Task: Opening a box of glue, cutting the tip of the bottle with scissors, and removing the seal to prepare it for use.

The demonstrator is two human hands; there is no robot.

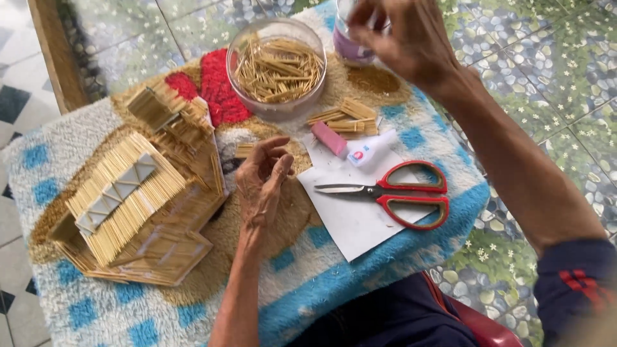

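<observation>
A model house (138, 199) built of thin wooden sticks lies on a fluffy blue, white and brown mat (302, 283). My left hand (262, 181) rests on the mat just right of the house, fingers curled, nothing visibly in it. My right hand (405, 40) is raised at the back, fingers pinched near a small clear jar with a pink band (350, 46); whether it grips anything is unclear. A round clear bowl (277, 69) full of loose sticks stands behind my left hand.
Red-handled scissors (392, 191) lie on a white paper sheet (357, 212). A glue tube with a pink cap (350, 146) and bundles of cut sticks (347, 119) lie beside the bowl. Patterned floor tiles (546, 58) surround the mat; a wooden frame (54, 51) stands at left.
</observation>
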